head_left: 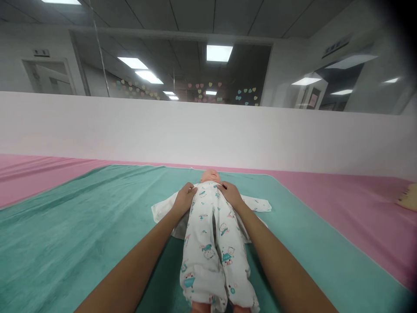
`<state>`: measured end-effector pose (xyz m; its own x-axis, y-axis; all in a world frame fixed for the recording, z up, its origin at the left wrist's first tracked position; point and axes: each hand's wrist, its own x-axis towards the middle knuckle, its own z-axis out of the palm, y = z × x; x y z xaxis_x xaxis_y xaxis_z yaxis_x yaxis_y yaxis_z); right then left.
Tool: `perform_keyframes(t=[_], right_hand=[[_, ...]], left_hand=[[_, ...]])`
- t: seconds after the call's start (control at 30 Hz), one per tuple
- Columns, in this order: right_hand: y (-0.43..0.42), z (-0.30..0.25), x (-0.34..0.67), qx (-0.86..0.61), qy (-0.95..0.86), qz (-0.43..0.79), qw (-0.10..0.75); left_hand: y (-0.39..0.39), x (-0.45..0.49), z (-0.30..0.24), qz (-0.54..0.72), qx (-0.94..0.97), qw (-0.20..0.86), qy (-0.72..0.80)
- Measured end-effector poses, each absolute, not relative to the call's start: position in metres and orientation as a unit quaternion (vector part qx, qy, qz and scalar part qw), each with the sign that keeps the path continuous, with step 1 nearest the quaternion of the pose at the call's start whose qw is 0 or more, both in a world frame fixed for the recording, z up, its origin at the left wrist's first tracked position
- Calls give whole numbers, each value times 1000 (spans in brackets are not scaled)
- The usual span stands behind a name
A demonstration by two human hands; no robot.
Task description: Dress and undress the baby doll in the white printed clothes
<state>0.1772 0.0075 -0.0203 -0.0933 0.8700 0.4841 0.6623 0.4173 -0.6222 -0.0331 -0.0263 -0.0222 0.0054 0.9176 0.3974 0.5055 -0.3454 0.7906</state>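
Observation:
A baby doll [211,175] lies on its back, its head at the far end and its feet at the near edge of view. White trousers [203,248] with small cartoon prints cover its legs and reach up to the chest. At the trousers' upper left edge, my left hand [185,198] has its fingers closed on the cloth. My right hand [230,194] pinches the opposite upper edge. Under my wrists a white top [259,204] spreads out, one sleeve to each side. The doll's arms are hidden.
The doll rests on a green blanket [97,234] over a pink sheet [342,208]. A white wall or panel [195,134] rises behind, with a dark reflective pane above it. A yellowish item [408,198] lies at the far right edge.

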Motion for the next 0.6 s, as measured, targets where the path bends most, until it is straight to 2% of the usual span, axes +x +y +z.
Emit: perform_keyframes(t=[0.37,0.6], right_hand=[[-3,-51,194,-577,-653,189,453],[-32,-55,202,-576,-664,184,440]], left_hand=[[-34,-29,-29,451,660,244,549],[-55,-46,-15,362,670,392,517]])
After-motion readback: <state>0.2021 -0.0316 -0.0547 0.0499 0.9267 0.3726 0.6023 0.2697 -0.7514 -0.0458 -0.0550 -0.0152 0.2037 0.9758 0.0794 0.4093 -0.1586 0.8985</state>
